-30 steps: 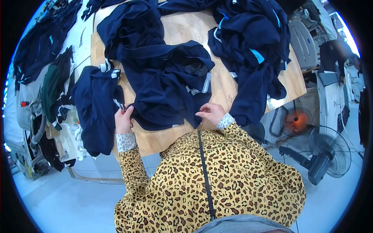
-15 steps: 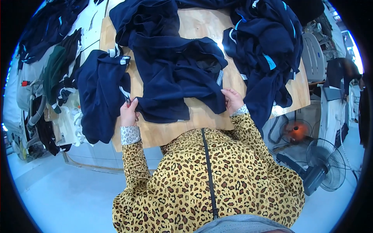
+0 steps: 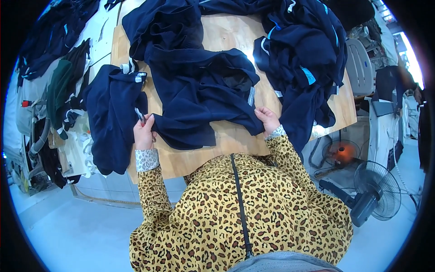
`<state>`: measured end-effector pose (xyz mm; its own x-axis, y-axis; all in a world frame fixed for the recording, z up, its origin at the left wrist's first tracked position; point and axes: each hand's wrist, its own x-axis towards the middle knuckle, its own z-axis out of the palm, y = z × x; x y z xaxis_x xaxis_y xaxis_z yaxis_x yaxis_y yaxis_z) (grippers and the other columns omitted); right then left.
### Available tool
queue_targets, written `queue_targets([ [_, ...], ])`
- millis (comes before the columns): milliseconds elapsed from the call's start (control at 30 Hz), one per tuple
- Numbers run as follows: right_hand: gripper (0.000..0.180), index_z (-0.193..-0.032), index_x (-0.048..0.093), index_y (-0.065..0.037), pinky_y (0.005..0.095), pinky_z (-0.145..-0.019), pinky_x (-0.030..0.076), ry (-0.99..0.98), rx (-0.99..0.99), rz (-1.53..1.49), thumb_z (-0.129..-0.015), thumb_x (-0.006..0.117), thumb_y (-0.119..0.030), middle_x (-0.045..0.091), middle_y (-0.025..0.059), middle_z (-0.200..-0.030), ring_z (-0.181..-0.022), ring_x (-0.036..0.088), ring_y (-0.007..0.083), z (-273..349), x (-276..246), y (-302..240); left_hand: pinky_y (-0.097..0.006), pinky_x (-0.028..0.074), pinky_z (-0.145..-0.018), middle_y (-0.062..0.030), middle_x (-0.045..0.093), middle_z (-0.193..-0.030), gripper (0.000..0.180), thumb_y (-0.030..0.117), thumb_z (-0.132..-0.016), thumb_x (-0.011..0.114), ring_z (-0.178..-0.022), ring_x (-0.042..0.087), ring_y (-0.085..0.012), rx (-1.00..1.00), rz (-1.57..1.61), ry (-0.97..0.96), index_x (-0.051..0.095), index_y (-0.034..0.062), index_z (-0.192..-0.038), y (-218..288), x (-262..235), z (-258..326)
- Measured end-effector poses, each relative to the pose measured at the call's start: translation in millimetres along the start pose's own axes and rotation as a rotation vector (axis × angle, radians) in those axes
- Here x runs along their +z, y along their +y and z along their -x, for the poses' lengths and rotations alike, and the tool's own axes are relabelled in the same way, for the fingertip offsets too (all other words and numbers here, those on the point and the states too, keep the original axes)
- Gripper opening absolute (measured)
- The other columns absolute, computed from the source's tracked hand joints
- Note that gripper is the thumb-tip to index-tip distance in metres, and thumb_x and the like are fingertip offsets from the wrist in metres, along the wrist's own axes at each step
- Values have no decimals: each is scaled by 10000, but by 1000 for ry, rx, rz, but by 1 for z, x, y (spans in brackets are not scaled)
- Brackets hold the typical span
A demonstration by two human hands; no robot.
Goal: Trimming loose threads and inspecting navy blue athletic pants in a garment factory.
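A navy garment (image 3: 195, 93) is spread over the near middle of the wooden table (image 3: 226, 34), creased, with a pale label at its right side. My left hand (image 3: 144, 135) is closed on its lower left corner. In the same hand sits a small metal tool (image 3: 141, 117), apparently thread snips, pointing up and away. My right hand (image 3: 268, 120) pinches the garment's right edge between thumb and fingers. Between both hands the near edge is drawn out sideways. Just left of my left hand, another navy garment piece (image 3: 113, 115) hangs over the table edge.
Navy garments with light blue strips (image 3: 303, 50) are heaped on the right. Another navy heap (image 3: 167, 27) lies at the far left of the table. A standing fan (image 3: 374, 195) and a grey plastic chair (image 3: 359, 68) are to the right. Dark cloth (image 3: 59, 86) hangs at left.
The view has shifted slightly. Both hands keep their hold, and the garment's near edge between them now looks straighter on the right.
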<state>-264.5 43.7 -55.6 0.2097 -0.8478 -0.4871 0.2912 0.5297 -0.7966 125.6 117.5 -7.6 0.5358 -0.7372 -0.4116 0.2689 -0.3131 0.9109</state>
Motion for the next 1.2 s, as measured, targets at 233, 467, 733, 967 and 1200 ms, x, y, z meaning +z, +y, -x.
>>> queue_targets([
  [233, 174, -934, 603, -7, 255, -630, 474, 120, -617, 768, -806, 657, -111, 596, 83, -833, -700, 586, 161, 9, 50, -15, -260, 448, -664, -104, 538, -1017, 292, -42, -707, 548, -728, 551, -167, 844, -734, 162, 636, 23, -977, -9, 17, 8],
  [467, 363, -964, 619, 9, 393, -794, 473, 0, -681, 1340, -766, 666, -292, 613, 155, -909, -844, 587, 339, -38, 95, -7, -188, 410, -558, 12, 579, -700, 89, 83, -803, 650, -608, 493, -38, 357, -278, -261, 648, 10, -853, -23, 97, 32],
  [733, 183, -1051, 550, 1, 284, -809, 496, -194, 261, -70, -909, 519, -110, 638, 89, -965, -862, 619, 172, -42, 77, -13, -188, 403, -492, 31, 579, -712, 228, 177, -792, 696, -557, 483, -33, 82, -172, -336, 635, 14, -939, -32, 144, 39],
  [967, 215, -1101, 544, -12, 273, -856, 473, -385, 178, -123, -906, 527, -101, 627, 60, -1038, -911, 603, 130, -15, 77, -9, -187, 305, -405, 35, 523, -602, 142, 194, -848, 647, -454, 406, -30, -23, 173, -97, 609, 66, -800, -26, 160, 30],
  [1200, 275, -956, 670, -49, 281, -792, 484, -844, -173, 1025, -856, 613, -299, 675, 94, -867, -836, 641, 190, 19, 52, -44, -191, 412, -556, -2, 584, -723, 146, 164, -885, 586, -618, 519, -62, 301, -60, -45, 632, 31, -846, 8, 106, -26],
])
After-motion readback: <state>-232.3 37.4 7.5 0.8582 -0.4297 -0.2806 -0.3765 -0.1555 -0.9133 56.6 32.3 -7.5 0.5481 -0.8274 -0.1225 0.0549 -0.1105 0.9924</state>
